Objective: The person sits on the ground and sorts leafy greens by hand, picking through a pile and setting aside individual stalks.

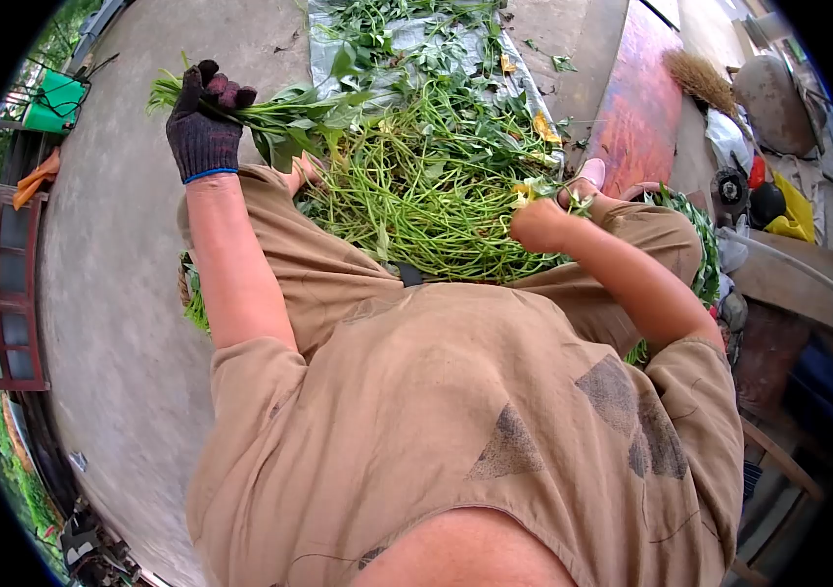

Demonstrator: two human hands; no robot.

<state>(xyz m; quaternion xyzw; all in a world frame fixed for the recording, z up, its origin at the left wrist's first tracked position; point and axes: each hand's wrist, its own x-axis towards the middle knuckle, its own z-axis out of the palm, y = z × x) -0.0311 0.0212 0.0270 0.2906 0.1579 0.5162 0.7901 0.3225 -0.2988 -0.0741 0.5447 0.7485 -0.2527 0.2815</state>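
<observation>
Leafy stems (294,115), one bunch, fill one gloved left hand (205,132).

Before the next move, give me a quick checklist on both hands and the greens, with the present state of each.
1. Left hand closed on the leafy bunch: ok.
2. Bunch clear of the stem pile: cannot tell; its leaf tips overlap the greens in this view.
3. Gloves on both hands: not ok; the left wears a dark glove, the right hand is bare.
4. Right hand's grip: cannot tell; its fingers are mostly hidden.
5. Sheet free of leaves: not ok; leaves lie scattered over it.
</observation>
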